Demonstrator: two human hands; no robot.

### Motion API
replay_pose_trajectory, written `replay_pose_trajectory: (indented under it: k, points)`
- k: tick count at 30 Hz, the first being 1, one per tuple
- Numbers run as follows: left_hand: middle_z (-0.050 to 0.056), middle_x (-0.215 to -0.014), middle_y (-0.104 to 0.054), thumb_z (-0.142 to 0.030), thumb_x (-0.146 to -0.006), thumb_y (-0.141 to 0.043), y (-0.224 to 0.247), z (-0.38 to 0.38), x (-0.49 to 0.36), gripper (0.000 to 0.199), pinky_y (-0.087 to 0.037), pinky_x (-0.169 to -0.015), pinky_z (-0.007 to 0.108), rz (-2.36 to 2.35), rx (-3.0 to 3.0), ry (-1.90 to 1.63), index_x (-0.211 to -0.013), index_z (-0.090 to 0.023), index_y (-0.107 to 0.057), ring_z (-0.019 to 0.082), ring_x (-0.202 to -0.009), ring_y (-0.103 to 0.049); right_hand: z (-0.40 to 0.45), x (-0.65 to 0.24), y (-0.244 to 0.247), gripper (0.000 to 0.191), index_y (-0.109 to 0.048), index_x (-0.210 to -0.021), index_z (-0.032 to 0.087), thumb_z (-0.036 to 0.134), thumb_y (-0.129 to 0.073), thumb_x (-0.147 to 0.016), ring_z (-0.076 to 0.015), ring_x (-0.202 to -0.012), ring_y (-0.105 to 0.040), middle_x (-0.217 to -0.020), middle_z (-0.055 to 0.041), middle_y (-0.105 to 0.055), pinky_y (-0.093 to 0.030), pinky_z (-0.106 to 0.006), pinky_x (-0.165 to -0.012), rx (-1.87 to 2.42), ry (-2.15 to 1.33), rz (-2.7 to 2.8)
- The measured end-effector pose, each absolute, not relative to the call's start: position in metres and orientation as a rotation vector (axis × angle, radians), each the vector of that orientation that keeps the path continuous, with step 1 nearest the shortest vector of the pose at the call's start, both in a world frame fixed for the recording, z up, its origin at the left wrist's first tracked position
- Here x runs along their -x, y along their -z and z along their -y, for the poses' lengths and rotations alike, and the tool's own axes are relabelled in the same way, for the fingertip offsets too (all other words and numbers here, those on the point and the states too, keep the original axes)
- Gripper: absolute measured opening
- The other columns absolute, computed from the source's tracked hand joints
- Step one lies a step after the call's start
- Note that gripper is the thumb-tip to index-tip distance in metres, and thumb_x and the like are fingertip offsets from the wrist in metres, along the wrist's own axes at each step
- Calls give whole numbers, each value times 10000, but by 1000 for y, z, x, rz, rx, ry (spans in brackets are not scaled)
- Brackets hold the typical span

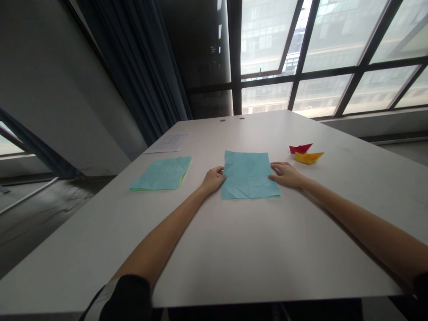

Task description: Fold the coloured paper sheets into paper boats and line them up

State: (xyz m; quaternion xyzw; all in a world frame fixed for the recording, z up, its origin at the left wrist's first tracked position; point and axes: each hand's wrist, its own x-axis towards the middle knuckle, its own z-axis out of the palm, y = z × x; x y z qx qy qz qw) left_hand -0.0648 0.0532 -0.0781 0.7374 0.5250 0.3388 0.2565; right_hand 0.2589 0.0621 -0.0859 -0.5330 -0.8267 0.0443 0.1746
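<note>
A light blue creased sheet of paper (pixel 249 174) lies on the white table in the middle of the view, its lower part wrinkled. At its left edge, my left hand (pixel 214 179) pinches the sheet between thumb and fingers. My right hand (pixel 286 174) holds the opposite edge in the same way, thumb near the paper's side and fingers behind. To the left rests a stack of paper (pixel 162 173), blue on top with a yellow-green edge beneath. Two folded paper boats, one red (pixel 300 149) and one yellow (pixel 308 158), sit right of my right hand.
A printed white sheet (pixel 169 142) lies at the table's far left. Two small round holes are near the back edge of the white table (pixel 214 249). Behind stand a dark blue curtain (pixel 140 67) and large framed windows (pixel 321 53).
</note>
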Motion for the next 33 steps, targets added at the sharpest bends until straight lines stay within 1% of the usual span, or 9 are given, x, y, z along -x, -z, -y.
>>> replay_pose_trajectory:
  k: [5,10,12,15,20,23,27,30,33]
  points:
    - [46,-861,-670,-221,-695,-541,77,-51,65,223,-475,-731,265,-1390,-1988,-914,-873,-136,-644,161,-768,-609,-59,-256,81,447,-600,-1049,194,473,-571,-701,-277,-1102,-500,-1172,-88,-583,-368,-424,-950,1445,-243,2238]
    - [43,-818,-671,-293,-712,-549,72,-47,63,201,-471,-733,270,-1435,-1984,-943,-801,-145,-653,161,-745,-609,-57,-254,77,246,-614,-843,203,401,-568,-704,-216,-799,-607,-850,-23,-667,-470,-356,-757,1339,-464,2100]
    - [37,-791,-671,-281,-706,-548,70,-46,62,188,-471,-716,272,-1494,-1971,-934,-779,-147,-658,160,-712,-605,-58,-255,77,225,-616,-808,188,381,-559,-709,-208,-759,-610,-802,-19,-668,-473,-346,-734,1297,-514,2069]
    - [34,-777,-676,-251,-695,-539,67,-45,62,187,-463,-722,279,-1568,-1998,-918,-778,-150,-673,170,-728,-602,-61,-257,79,237,-629,-843,181,362,-560,-707,-221,-803,-615,-851,-28,-679,-469,-363,-769,1265,-543,2032]
    - [48,-882,-683,-212,-720,-495,64,-43,63,241,-430,-813,319,-1683,-2192,-816,-843,-180,-700,204,-884,-568,-59,-258,75,229,-656,-864,190,325,-524,-734,-228,-866,-611,-898,-39,-685,-463,-371,-821,1175,-552,2112]
    - [51,-928,-670,-162,-722,-467,64,-43,65,274,-394,-874,365,-1742,-2336,-695,-837,-201,-713,219,-949,-528,-55,-256,71,241,-671,-864,202,239,-454,-766,-212,-881,-602,-918,-41,-679,-453,-364,-845,1098,-465,2277]
    - [20,-964,-660,-85,-705,-411,63,-43,69,380,-374,-902,376,-1733,-2431,-641,-848,-256,-718,214,-998,-482,-54,-255,71,360,-691,-846,230,100,-376,-728,-195,-907,-586,-934,-31,-667,-432,-372,-877,1066,-294,2397]
    - [31,-944,-665,-94,-707,-410,58,-42,68,371,-385,-895,367,-1722,-2469,-652,-858,-241,-716,218,-1003,-475,-56,-256,70,426,-696,-825,233,41,-345,-680,-195,-917,-579,-947,-35,-659,-430,-379,-874,1086,-207,2410]
    - [47,-934,-667,-134,-756,-411,48,-37,62,340,-393,-890,350,-1629,-2565,-601,-932,-212,-692,209,-976,-498,-54,-251,63,414,-684,-851,224,46,-342,-701,-199,-924,-575,-948,-42,-657,-431,-385,-868,1074,-157,2418]
